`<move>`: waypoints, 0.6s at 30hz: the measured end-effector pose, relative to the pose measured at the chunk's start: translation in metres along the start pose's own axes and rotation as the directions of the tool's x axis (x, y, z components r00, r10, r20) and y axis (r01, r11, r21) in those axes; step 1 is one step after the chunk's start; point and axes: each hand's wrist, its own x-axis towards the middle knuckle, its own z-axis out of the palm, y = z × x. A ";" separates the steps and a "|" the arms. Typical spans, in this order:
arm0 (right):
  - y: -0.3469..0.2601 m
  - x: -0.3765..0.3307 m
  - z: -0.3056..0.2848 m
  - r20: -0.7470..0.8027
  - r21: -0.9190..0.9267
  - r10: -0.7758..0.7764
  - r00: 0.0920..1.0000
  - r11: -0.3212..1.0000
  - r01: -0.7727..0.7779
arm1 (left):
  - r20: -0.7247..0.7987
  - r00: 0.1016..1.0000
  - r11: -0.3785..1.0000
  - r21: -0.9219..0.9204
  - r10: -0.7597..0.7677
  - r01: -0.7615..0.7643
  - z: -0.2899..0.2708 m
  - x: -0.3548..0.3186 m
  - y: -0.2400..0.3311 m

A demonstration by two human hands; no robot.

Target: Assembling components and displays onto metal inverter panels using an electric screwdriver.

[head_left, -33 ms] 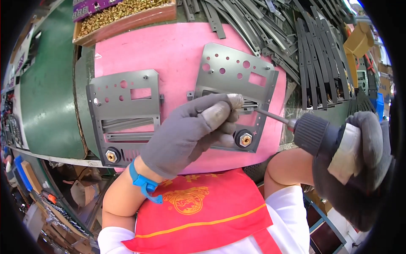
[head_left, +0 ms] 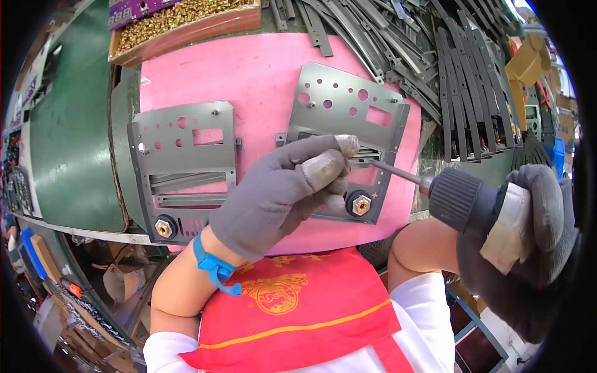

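Observation:
My right hand, in a grey glove, is wrapped round a dark power screwdriver with pale tape on its body. The bit points left, its tip close to the fingertips of my left hand. That gloved hand is closed in a pinch; whatever it holds is hidden or too small to name. Below both lies a grey metal panel with round holes, a rectangular cutout and a brass hex fitting. A similar panel lies at left, with its own brass fitting.
Both panels rest on a pink mat. A tray of small brass parts stands at far left, a purple circuit board beside it. Grey metal strips pile up at the back, and more grey brackets stand at right.
Almost nothing differs. The screwdriver's bit tip has shifted very slightly left toward my pinched fingers.

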 end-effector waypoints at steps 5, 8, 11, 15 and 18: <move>0.005 0.002 0.026 -0.166 0.175 0.076 0.983 0.983 -0.047 | 0.107 0.994 0.989 -0.144 -0.011 0.027 -0.008 0.011 -0.009; 0.010 0.004 0.042 -0.249 0.280 0.137 0.959 0.958 -0.064 | 0.059 0.998 0.999 -0.037 -0.013 0.016 -0.008 0.015 -0.011; -0.008 0.011 0.072 -0.406 0.181 0.380 0.831 0.925 -0.334 | 0.057 0.998 1.000 -0.016 -0.004 0.005 -0.007 0.016 -0.011; 0.020 0.005 0.063 -0.214 0.152 0.069 0.974 0.988 -0.036 | 0.124 0.992 0.998 -0.063 -0.002 0.009 0.000 0.015 -0.012; 0.031 0.009 0.059 -0.179 0.073 -0.004 0.984 0.997 0.017 | 0.168 0.985 0.986 -0.157 -0.028 0.054 -0.008 0.020 -0.012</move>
